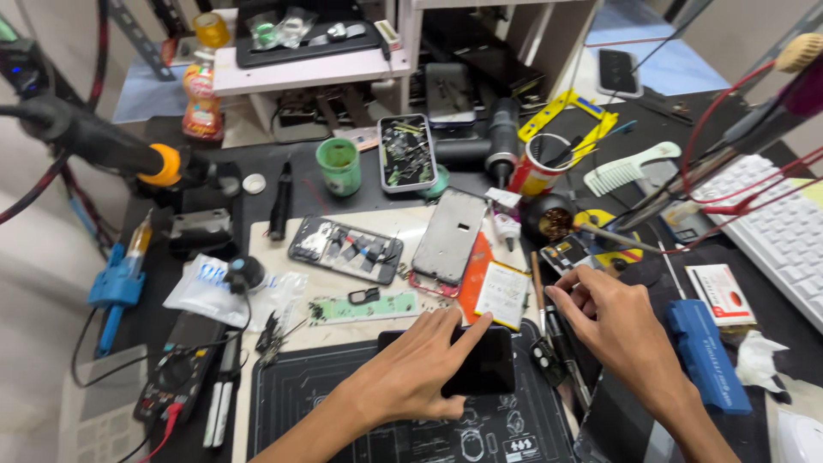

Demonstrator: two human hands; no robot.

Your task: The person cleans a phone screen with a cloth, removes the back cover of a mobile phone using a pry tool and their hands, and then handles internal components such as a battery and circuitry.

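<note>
A black smartphone (487,364) lies flat on the dark repair mat (291,403) at the front. My left hand (420,369) rests on top of it, fingers spread, the index finger stretched toward a white phone battery (502,294). My right hand (613,321) hovers just to the right with its fingers curled above a bunch of small tools (557,343); whether it grips anything I cannot tell. Behind the mat lie an opened phone body (345,249) showing its insides and a separate phone back frame (449,236).
A multimeter (176,377) and a blue tool (120,279) sit at the left. A green cup (339,165), a tin of parts (406,153), a tool cup (540,167) and a white comb (630,167) stand behind. A blue case (707,351) and white keyboard (784,231) lie right.
</note>
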